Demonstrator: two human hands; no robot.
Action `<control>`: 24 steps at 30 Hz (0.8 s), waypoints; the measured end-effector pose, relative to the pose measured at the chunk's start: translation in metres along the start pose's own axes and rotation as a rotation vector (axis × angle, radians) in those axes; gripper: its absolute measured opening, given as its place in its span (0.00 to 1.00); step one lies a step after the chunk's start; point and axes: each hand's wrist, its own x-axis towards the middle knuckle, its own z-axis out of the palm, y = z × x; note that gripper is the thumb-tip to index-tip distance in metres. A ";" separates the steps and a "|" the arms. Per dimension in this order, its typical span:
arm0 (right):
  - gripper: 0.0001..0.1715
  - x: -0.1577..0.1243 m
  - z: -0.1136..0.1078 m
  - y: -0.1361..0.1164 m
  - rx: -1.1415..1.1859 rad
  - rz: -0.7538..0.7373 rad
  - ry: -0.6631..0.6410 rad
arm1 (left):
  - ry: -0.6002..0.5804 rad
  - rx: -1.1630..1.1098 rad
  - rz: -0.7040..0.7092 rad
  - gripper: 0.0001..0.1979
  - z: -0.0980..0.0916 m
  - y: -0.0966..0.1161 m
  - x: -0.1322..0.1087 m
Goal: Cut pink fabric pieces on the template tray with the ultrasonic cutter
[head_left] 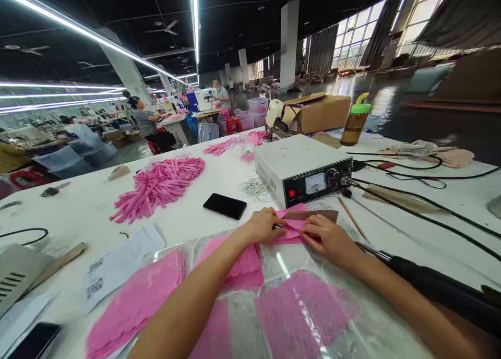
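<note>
My left hand (263, 226) and my right hand (327, 237) meet over a small pink fabric piece (291, 226) lying on the white table (195, 213). Both hands pinch and press its folded edges with curled fingers. A thin brown strip (313, 215) lies along the piece's far side, just beyond my right fingers. Clear plastic bags with stacks of pink fabric (242, 296) lie under my forearms. A black handled tool (438, 288) rests beside my right forearm.
A white control box with a dial and knobs (303, 168) stands just beyond my hands, black cables (422, 202) running right. A black phone (225, 206), a heap of pink strips (156, 187), a cardboard box (319, 111) and a bottle (355, 121) sit farther back. People work at distant tables.
</note>
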 end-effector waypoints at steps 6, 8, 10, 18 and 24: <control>0.14 0.005 0.002 0.009 0.053 0.069 0.006 | 0.047 -0.047 0.008 0.15 -0.002 0.000 -0.004; 0.14 0.005 0.003 0.010 0.074 0.097 0.009 | 0.086 -0.054 0.005 0.16 0.001 0.003 -0.005; 0.13 0.005 0.003 0.010 0.092 0.119 0.010 | 0.127 -0.052 0.002 0.14 0.004 0.006 -0.004; 0.12 0.004 0.004 0.011 0.110 0.146 0.014 | 0.166 -0.034 0.013 0.10 0.005 0.009 0.002; 0.12 0.004 0.005 0.011 0.076 0.130 0.028 | 0.177 -0.059 0.025 0.13 0.007 0.008 0.002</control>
